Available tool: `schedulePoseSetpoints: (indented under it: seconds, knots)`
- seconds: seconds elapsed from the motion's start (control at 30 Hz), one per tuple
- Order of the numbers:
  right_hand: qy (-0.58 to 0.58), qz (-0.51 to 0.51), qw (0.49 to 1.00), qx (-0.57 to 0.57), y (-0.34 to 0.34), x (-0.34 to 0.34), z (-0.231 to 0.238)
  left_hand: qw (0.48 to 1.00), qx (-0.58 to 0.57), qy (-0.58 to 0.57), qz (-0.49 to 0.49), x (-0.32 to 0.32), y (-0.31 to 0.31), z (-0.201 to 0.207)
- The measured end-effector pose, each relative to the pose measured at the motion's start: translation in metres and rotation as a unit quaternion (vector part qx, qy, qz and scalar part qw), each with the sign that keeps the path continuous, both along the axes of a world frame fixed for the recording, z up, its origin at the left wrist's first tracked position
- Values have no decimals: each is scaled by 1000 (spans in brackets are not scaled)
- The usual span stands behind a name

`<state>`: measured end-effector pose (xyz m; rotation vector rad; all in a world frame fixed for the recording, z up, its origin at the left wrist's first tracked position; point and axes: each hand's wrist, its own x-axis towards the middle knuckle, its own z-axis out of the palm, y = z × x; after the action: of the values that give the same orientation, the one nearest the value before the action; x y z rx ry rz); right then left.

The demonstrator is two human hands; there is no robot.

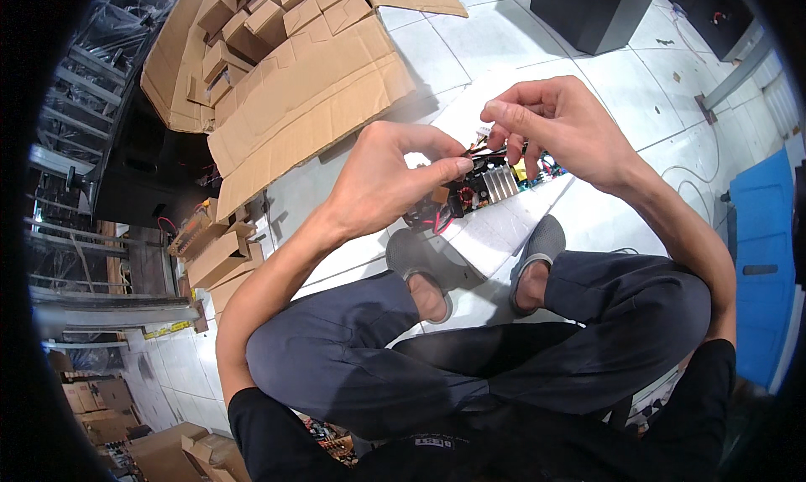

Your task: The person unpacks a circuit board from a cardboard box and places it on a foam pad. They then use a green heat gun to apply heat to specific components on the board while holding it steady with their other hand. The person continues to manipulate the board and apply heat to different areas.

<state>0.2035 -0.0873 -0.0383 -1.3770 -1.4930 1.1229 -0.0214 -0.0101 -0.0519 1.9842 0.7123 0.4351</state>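
Note:
My left hand (390,178) pinches a thin bundle of wires (477,149) between thumb and forefinger. A small white plug connector (483,133) stands up at the end of the wires. Just right of it my right hand (558,125) hovers with bent, parted fingers, and I see nothing in its grip. Under both hands lies a circuit board (468,198) with a finned silver heat sink (501,182), a copper coil and red and black leads. The board rests on a white block (495,240) between my feet; my fingers hide part of it.
A big open cardboard carton (311,96) full of small brown boxes stands at the far left. Smaller boxes (220,259) lie below it. Black cabinets (588,16) stand at the far right on white floor tiles. A blue panel (762,255) is at the right edge.

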Motion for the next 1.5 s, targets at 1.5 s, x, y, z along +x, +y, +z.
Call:
schedulePoseSetpoints:
  seconds: [1.5]
  knots:
    - [-59,7,998,28,0,-1,-5,991,-119,-19,51,13,-3,-3]
